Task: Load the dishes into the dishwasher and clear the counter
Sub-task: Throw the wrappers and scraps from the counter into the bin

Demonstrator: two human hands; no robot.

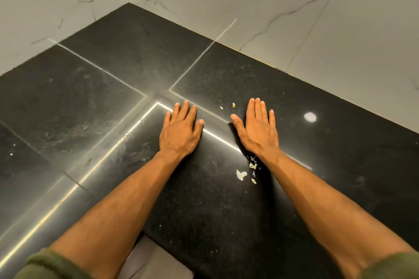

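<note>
Both hands lie palm down on a black polished stone counter. My left hand rests flat with fingers straight and slightly spread. My right hand rests flat beside it, fingers together, thumb out to the left. Neither hand holds anything. Small white scraps lie on the counter just below my right wrist, and a few tiny crumbs sit between the fingertips of the two hands. No dishes and no dishwasher are in view.
White marble-look wall tiles enclose the counter at the back and left, meeting in a corner at the top centre. Bright reflected light lines cross the glossy surface. The counter's front edge runs below my forearms, with pale floor beneath.
</note>
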